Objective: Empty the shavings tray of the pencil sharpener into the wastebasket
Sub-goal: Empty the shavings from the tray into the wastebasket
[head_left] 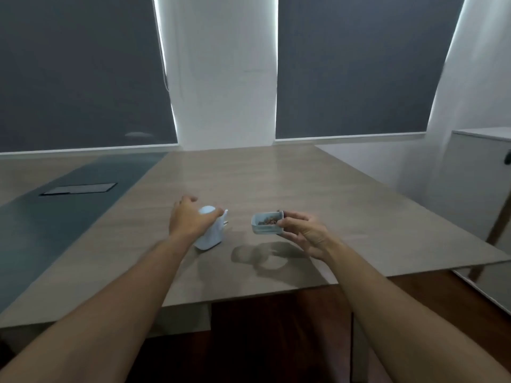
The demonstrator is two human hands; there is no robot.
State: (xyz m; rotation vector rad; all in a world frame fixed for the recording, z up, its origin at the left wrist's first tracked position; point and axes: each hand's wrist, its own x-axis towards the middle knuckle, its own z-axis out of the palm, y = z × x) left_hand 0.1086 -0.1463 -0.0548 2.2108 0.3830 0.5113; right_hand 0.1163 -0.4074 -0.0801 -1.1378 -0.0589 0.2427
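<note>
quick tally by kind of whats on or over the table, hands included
hands: 2 (left hand, right hand)
pencil sharpener: 1
shavings tray: 1
dark flat panel: 1
total: 5

A wide wooden table is filling the middle of the view, with a dark teal strip running along it toward 10 o'clock and a black hatch panel sitting flush in that strip. Grey roller blinds are covering the windows at 11 and 1 o'clock, daylight leaking along their edges. A white wall column is standing between them at 12. A pale cabinet is standing at 3 o'clock. Dark reddish floor is showing at 6.
</note>
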